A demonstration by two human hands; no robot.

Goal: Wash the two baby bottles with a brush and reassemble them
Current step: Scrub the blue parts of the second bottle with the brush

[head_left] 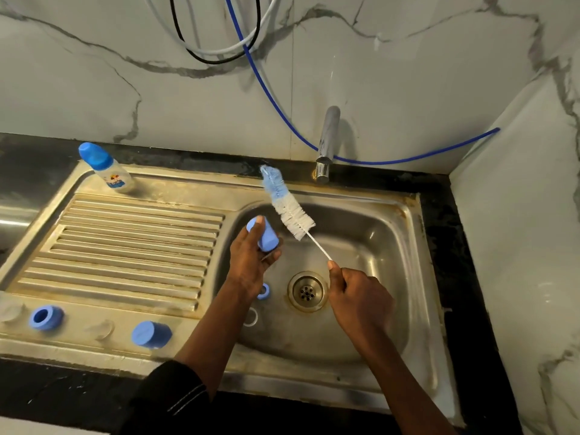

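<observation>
The left hand (251,262) curled its fingers around one blue cap (268,237) above the sink (376,233). The right hand (357,299) pinched the thin white handle of the single brush (288,205), whose bristles pointed up and away, just beside that cap. One capped bottle (108,169) stood at the far left corner of the drainboard (131,246). On the front ledge lay a second blue cap (151,334), one blue ring (46,317) and two blurred clear pieces (103,329). Another blue ring, the basin ring (263,291), lay near the drain (307,291).
</observation>
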